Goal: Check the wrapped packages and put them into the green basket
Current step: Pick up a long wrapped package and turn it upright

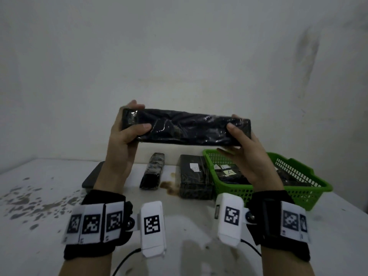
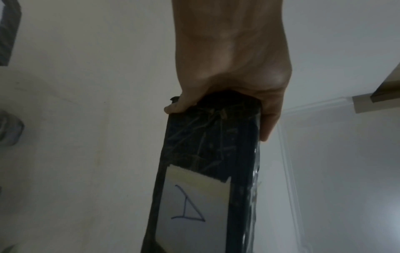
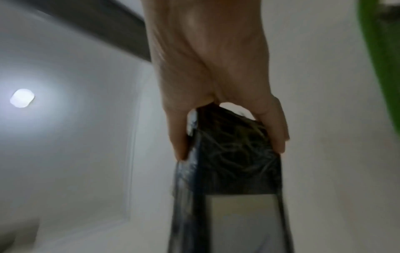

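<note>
Holding this long black plastic-wrapped package (image 1: 186, 129) by both ends, left hand (image 1: 121, 140) and right hand (image 1: 246, 154) clamped on it, since the film looks slippery though it seems stiff.

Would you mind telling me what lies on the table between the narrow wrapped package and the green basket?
Head view: a wide labelled package and a brown stain.

Two packages (image 1: 152, 171) (image 1: 194, 177) lie on the table (image 1: 39, 196) left of the basket (image 1: 298, 176), which holds more
</note>
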The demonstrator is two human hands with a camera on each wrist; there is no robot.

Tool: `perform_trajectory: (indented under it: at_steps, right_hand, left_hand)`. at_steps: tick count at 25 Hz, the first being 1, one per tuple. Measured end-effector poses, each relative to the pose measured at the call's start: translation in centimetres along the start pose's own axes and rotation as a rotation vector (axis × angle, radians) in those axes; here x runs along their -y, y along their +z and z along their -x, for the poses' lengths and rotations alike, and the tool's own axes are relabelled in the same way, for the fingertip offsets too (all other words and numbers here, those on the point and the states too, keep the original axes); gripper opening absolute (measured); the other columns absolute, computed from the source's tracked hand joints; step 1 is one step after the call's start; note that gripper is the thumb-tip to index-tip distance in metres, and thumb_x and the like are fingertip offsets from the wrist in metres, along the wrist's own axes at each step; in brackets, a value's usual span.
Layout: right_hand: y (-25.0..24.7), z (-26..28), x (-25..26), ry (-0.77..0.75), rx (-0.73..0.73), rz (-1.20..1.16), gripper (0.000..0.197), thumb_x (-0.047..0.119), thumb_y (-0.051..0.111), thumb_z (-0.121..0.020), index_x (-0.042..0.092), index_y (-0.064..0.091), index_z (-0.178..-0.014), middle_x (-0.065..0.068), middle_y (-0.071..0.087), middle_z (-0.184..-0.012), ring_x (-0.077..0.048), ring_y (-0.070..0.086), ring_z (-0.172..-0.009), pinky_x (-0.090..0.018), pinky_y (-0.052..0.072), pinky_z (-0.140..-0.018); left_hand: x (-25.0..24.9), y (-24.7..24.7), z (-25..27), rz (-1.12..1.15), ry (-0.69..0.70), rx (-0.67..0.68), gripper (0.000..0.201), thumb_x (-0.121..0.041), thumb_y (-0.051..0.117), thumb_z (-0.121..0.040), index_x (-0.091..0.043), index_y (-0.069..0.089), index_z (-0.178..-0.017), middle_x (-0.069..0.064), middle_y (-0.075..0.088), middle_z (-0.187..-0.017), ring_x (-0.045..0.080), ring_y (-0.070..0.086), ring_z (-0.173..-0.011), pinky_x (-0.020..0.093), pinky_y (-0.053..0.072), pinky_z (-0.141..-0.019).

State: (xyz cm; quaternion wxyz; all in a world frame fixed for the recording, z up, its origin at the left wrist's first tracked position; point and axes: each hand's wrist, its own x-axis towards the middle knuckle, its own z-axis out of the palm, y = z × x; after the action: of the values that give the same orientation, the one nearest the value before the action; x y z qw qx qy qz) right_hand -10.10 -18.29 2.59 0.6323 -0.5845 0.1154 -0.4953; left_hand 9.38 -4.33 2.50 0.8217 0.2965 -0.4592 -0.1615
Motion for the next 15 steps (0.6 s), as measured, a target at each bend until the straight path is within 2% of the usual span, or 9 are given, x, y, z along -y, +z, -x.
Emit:
perform_trajectory:
  at_steps: [2, 3, 4, 5, 7, 9, 12, 13, 15]
  right_hand:
    - [-0.2, 0.0, 0.2, 0.089, 0.036, -0.095, 0.04, 0.035, 0.068, -0.061, 0.018, 0.059, -0.096, -0.002, 0.063, -0.093, -0.015, 0.065, -0.084, -0.031, 0.054, -0.075]
    - [-0.1, -0.1, 0.1, 0.088, 0.011, -0.126, 0.031, 0.035, 0.068, -0.064, 0.017, 0.058, -0.087, -0.001, 0.062, -0.085, -0.015, 0.063, -0.078, -0.029, 0.054, -0.068]
    - [-0.1, -0.1, 0.0, 0.058, -0.027, -0.129, 0.023, 0.031, 0.068, -0.068, 0.017, 0.056, -0.081, 0.0, 0.061, -0.082, -0.016, 0.06, -0.076, -0.027, 0.053, -0.061]
    - [-0.1, -0.2, -0.1, 0.001, -0.055, -0.137, 0.018, 0.024, 0.068, -0.07, 0.017, 0.056, -0.081, 0.0, 0.06, -0.084, -0.016, 0.059, -0.077, -0.024, 0.051, -0.058]
    - [-0.2, -0.3, 0.0, -0.136, -0.054, -0.19, 0.035, 0.01, 0.066, -0.067, 0.019, 0.057, -0.099, -0.002, 0.061, -0.097, -0.017, 0.06, -0.081, -0.026, 0.052, -0.062]
    - [-0.5, -0.1, 0.2, -0.214, 0.003, -0.208, 0.064, 0.005, 0.062, -0.065, 0.021, 0.047, -0.125, -0.008, 0.06, -0.106, -0.016, 0.064, -0.08, -0.027, 0.053, -0.066]
    - [-1.1, -0.2, 0.4, -0.159, 0.122, -0.072, 0.094, 0.015, 0.08, -0.052, 0.011, 0.039, -0.136, -0.012, 0.061, -0.108, -0.018, 0.067, -0.081, -0.026, 0.054, -0.067]
    - [-1.4, -0.2, 0.3, -0.111, 0.163, -0.008, 0.097, 0.019, 0.082, -0.047, 0.008, 0.042, -0.134, -0.014, 0.062, -0.111, -0.022, 0.067, -0.087, -0.027, 0.055, -0.069]
    - [-2.0, -0.2, 0.2, -0.036, 0.21, 0.09, 0.097, 0.027, 0.085, -0.045, 0.008, 0.045, -0.13, -0.017, 0.062, -0.115, -0.029, 0.065, -0.096, -0.031, 0.056, -0.075]
  left_hand:
    - [-0.2, -0.3, 0.1, -0.102, 0.037, 0.101, 0.061, -0.018, 0.07, -0.047, -0.031, 0.063, -0.107, -0.003, 0.034, -0.145, 0.006, 0.055, -0.111, 0.019, 0.051, -0.08]
    - [-0.3, -0.2, 0.1, -0.138, 0.028, 0.147, 0.073, -0.02, 0.074, -0.046, -0.031, 0.057, -0.116, -0.005, 0.029, -0.147, 0.005, 0.051, -0.117, 0.017, 0.05, -0.08]
    - [-0.1, -0.3, 0.1, -0.13, 0.006, 0.171, 0.083, -0.023, 0.08, -0.044, -0.031, 0.053, -0.122, -0.004, 0.034, -0.143, 0.008, 0.051, -0.117, 0.017, 0.05, -0.08]
    - [-0.2, -0.2, 0.2, -0.064, -0.042, 0.166, 0.08, -0.031, 0.083, -0.046, -0.03, 0.054, -0.12, -0.002, 0.047, -0.133, 0.01, 0.056, -0.112, 0.019, 0.051, -0.079]
    - [-0.8, 0.5, 0.6, 0.141, -0.19, 0.12, 0.041, -0.049, 0.063, -0.068, -0.023, 0.069, -0.099, -0.003, 0.069, -0.103, 0.012, 0.066, -0.096, 0.024, 0.055, -0.072]
    - [-0.6, 0.5, 0.4, 0.108, -0.296, 0.098, 0.041, -0.047, 0.046, -0.077, -0.018, 0.072, -0.092, 0.001, 0.074, -0.091, 0.016, 0.071, -0.084, 0.027, 0.057, -0.065]
    - [0.0, -0.2, 0.1, -0.017, -0.355, 0.079, 0.029, -0.022, 0.058, -0.069, -0.011, 0.065, -0.095, 0.001, 0.074, -0.075, 0.015, 0.07, -0.065, 0.023, 0.056, -0.054]
    - [0.1, -0.4, 0.1, -0.02, -0.357, 0.088, 0.034, -0.021, 0.063, -0.065, -0.01, 0.062, -0.097, 0.001, 0.074, -0.075, 0.015, 0.07, -0.064, 0.023, 0.055, -0.053]
    - [0.0, -0.9, 0.1, -0.02, -0.318, 0.111, 0.062, -0.028, 0.082, -0.045, -0.009, 0.06, -0.099, 0.002, 0.074, -0.079, 0.017, 0.071, -0.069, 0.024, 0.055, -0.054]
